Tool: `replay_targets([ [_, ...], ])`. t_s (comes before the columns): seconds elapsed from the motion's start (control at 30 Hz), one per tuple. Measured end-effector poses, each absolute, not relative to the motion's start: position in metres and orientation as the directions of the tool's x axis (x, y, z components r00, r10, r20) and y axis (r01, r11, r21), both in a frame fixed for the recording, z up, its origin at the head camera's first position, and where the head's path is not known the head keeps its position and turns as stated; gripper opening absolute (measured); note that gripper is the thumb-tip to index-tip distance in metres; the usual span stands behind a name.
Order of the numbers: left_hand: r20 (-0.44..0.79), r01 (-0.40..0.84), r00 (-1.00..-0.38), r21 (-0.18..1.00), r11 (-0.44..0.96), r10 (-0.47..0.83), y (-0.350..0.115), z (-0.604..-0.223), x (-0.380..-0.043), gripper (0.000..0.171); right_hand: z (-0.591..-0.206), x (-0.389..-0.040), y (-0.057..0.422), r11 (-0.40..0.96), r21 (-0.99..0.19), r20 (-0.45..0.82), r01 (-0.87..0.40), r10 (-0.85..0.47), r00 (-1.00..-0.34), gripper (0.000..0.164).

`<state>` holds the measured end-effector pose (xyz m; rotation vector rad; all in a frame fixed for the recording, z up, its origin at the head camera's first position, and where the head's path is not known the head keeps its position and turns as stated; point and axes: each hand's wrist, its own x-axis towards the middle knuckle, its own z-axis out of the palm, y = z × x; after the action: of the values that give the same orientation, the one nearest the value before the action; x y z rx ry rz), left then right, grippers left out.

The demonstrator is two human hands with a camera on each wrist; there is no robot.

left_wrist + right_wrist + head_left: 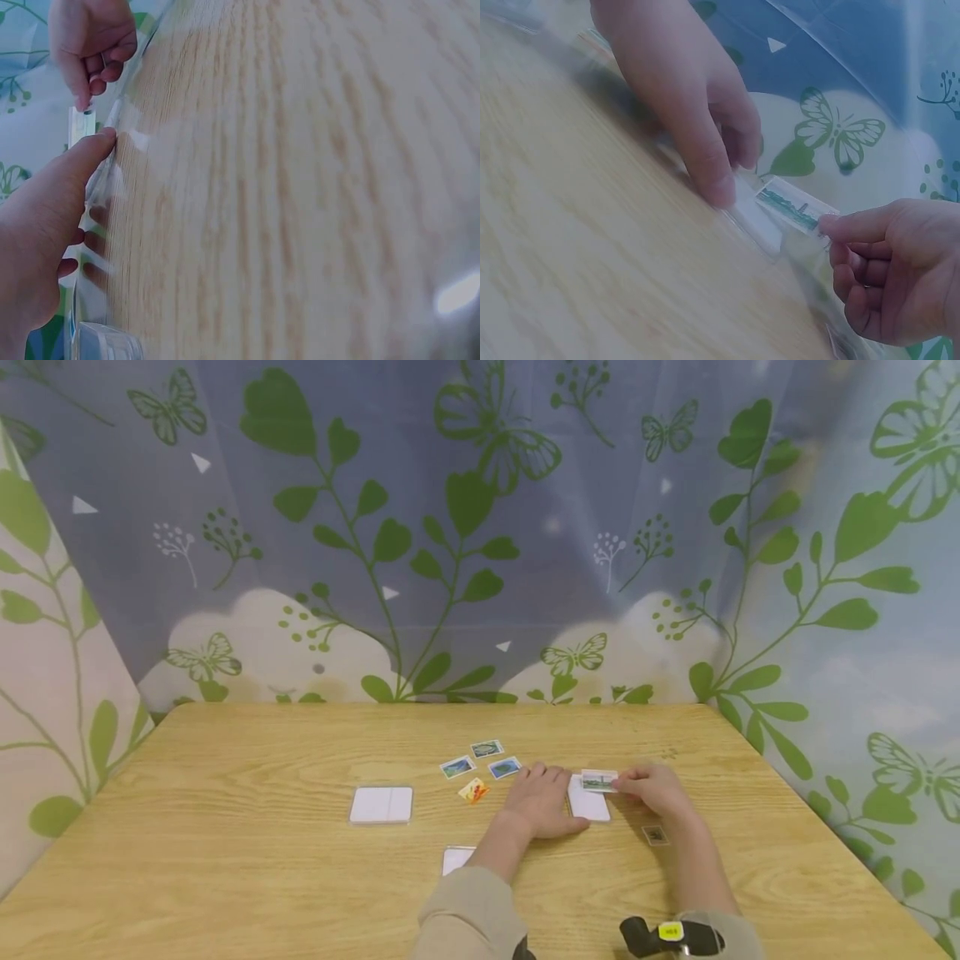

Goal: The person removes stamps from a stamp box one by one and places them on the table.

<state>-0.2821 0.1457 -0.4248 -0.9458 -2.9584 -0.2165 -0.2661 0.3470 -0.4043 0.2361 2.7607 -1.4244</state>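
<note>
My right hand (660, 789) pinches a postage stamp (597, 781) by its right edge between thumb and forefinger. The stamp bears a greenish landscape picture with a white border, and overlaps the top end of a flat white, clear-edged pack (589, 803). Around the left side of that pack lies my left hand (538, 802), its thumb (718, 186) at the near edge and forefinger by the far corner, holding the pack on the table. In the left wrist view, the right hand (96, 45) is above the left thumb with the stamp (82, 126).
Left of the hands, several stamps (486, 749) lie loosely grouped, one red and yellow (473, 791). A second white pack (381, 805) sits farther left; another (456, 859) is partly hidden by the left forearm. A small dark stamp (655, 835) lies beside the right forearm. Patterned cloth (360, 527) surrounds the wooden table (225, 860).
</note>
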Motion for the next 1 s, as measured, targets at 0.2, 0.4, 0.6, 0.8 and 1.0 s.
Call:
replay_targets([
  [0.2,0.066,0.578,-0.816,0.130,0.805,0.575,0.146,-0.425,-0.282,0.078,-0.402,-0.260,0.357,0.610,-0.781,-0.091,0.134,0.102,-0.991,0.015],
  [0.4,0.060,0.574,-0.818,0.137,0.807,0.572,0.145,-0.426,-0.281,0.078,-0.400,-0.252,0.367,0.638,-0.760,-0.095,0.122,0.077,-0.993,0.015],
  [0.6,0.061,0.576,-0.817,0.138,0.806,0.574,0.145,-0.426,-0.282,0.078,-0.399,-0.246,0.376,0.650,-0.749,-0.115,0.125,0.057,-0.992,0.017],
  [0.8,0.057,0.573,-0.819,0.136,0.808,0.571,0.145,-0.425,-0.282,0.078,-0.401,-0.243,0.384,0.610,-0.774,-0.167,0.167,0.058,-0.984,0.015],
  [1.0,0.054,0.574,-0.818,0.145,0.806,0.572,0.145,-0.423,-0.281,0.077,-0.403,-0.242,0.390,0.585,-0.788,-0.185,0.190,0.069,-0.980,0.011],
])
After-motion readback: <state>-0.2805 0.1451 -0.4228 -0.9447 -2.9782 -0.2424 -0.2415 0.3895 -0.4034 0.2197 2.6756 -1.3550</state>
